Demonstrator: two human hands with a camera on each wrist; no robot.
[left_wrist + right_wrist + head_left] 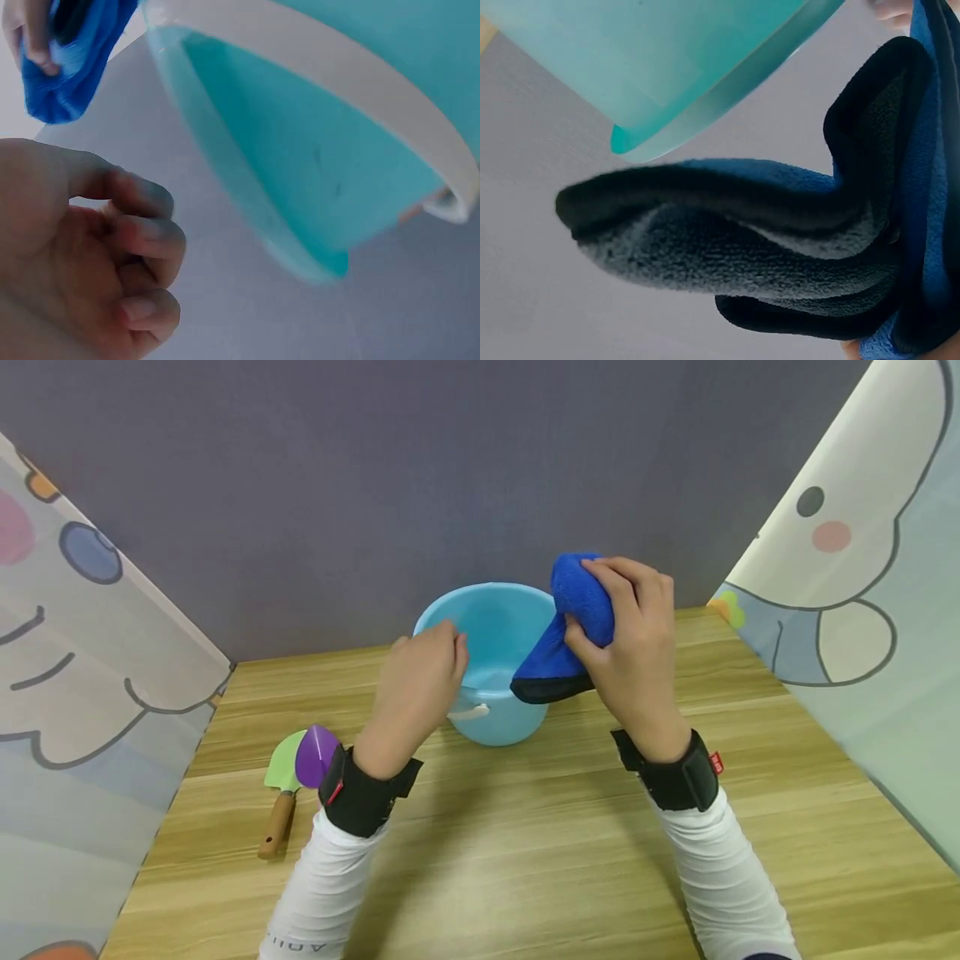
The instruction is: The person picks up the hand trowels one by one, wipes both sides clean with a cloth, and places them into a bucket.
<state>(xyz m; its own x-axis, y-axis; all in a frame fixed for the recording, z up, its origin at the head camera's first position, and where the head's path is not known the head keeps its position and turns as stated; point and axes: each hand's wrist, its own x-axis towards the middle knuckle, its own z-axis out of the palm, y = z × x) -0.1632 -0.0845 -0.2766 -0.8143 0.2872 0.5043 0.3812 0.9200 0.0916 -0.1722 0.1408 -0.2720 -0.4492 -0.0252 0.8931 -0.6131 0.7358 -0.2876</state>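
My right hand [632, 639] grips a bunched blue cleaning cloth [577, 610] at the right rim of a light-blue bucket [498, 731]. In the right wrist view the cloth [735, 247] shows a fuzzy grey side and black edging, its folds hanging loose. My left hand [420, 689] is over the bucket's left rim, fingers loosely curled and holding nothing. Seen from the left wrist, that hand [82, 247] is apart from the bucket [300, 157], whose white handle [337, 67] crosses its side.
On the wooden table [510, 877], left of my left wrist, lie a green trowel [283, 766] with a wooden handle and a purple scoop-like piece [317, 756]. A grey panel [360, 510] stands behind the bucket. Cartoon-printed sheets [847, 568] border both sides.
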